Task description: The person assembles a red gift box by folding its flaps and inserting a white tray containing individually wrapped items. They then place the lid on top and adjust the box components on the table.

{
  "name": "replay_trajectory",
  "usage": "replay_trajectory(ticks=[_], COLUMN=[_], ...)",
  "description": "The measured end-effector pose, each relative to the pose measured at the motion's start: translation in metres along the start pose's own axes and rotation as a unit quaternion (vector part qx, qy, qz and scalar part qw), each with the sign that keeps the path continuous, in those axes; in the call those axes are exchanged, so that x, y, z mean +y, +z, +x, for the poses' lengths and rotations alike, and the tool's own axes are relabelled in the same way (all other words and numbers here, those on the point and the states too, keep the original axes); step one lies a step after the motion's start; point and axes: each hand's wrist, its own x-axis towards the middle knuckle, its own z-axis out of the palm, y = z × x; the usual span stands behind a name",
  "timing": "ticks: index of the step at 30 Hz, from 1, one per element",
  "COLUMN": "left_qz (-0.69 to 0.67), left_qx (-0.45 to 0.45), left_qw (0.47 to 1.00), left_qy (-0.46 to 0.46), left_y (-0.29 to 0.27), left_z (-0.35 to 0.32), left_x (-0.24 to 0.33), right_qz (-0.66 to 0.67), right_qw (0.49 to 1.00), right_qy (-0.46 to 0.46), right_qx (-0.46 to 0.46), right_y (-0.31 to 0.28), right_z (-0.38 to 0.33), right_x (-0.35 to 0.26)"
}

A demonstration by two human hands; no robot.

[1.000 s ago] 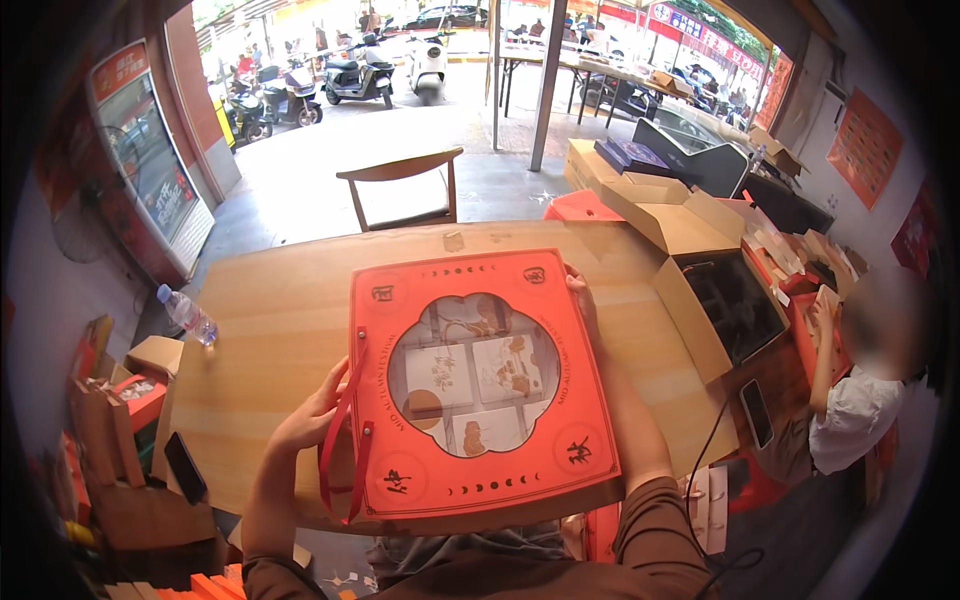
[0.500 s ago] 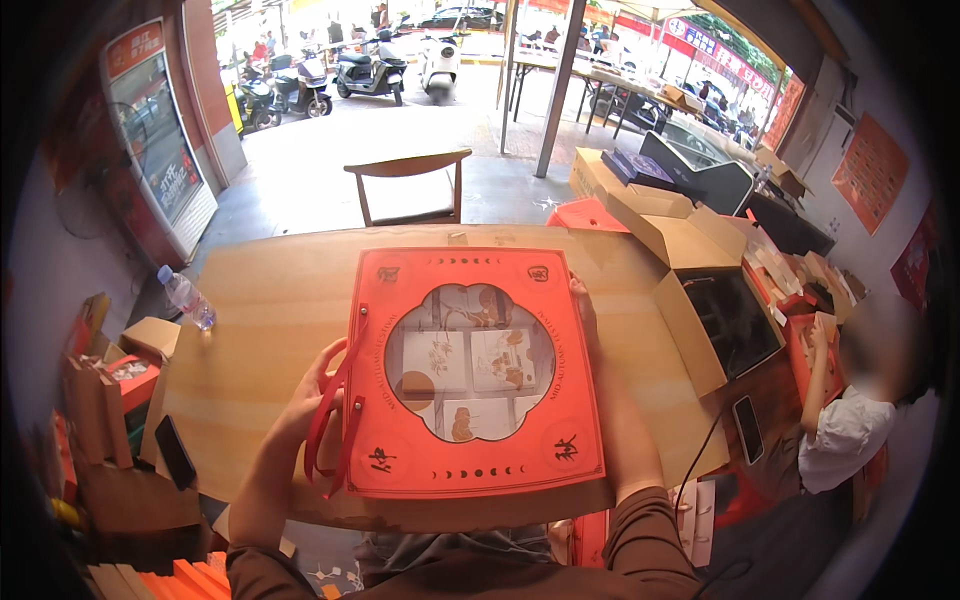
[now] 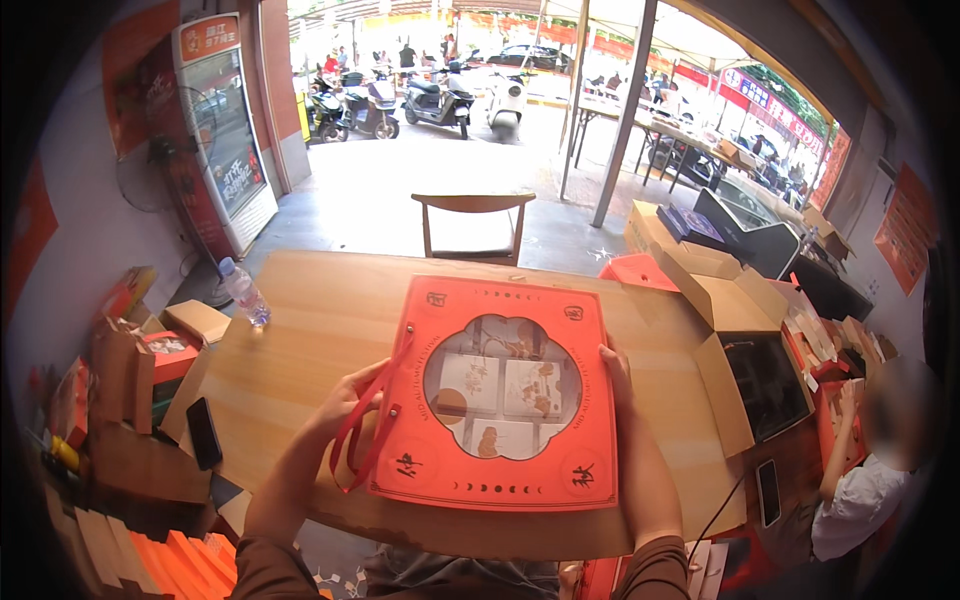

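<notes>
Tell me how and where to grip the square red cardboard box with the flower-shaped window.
Probably by opposite side edges, left hand from the left, right hand from the right: the square red cardboard box is broad, straight-edged, and its flower-shaped window fills the middle.

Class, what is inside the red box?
Through the window of the red box, two pale printed packs show side by side, with parts of others above and below. The red surround hides the rest; anything underneath is covered.

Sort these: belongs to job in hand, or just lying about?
Likely the job:
square red box with flower-shaped clear window
left hand, right hand holding it

Seemingly lying about:
clear blue-capped plastic bottle
black rectangular phone, left
open brown cardboard carton
</notes>
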Motion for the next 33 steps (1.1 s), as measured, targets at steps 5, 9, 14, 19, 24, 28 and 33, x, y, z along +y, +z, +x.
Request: replay_trajectory(ticks=[5,9,14,19,24,28,33], left_qz=[-0.046,-0.082,-0.138,-0.123,-0.152,-0.218,-0.215], left_qx=[-0.012,0.020,0.038,0.115,0.171,0.201,0.207], left_qw=[0.998,0.995,0.989,0.986,0.972,0.951,0.948], left_qy=[-0.051,-0.046,-0.045,-0.010,0.056,0.088,0.115], left_y=[0.023,0.019,0.011,0.030,0.054,0.035,0.021], left_z=[0.000,-0.001,0.005,0.011,0.014,0.028,0.025], left_x=[0.018,0.003,-0.009,0.002,0.020,-0.007,-0.001], right_qz=[0.080,0.170,0.137,0.116,0.061,0.021,-0.068], right_qw=[0.996,0.983,0.983,0.983,0.996,0.994,0.973], right_qy=[-0.026,-0.064,-0.109,-0.125,-0.030,0.104,0.202], right_qx=[-0.013,-0.026,-0.057,-0.067,-0.051,-0.042,-0.089], right_y=[0.020,0.016,0.021,0.030,0.050,0.037,0.024], right_z=[0.000,0.008,0.008,0.011,0.006,-0.001,0.003], right_x=[-0.016,-0.001,-0.011,-0.015,-0.029,-0.006,-0.006])
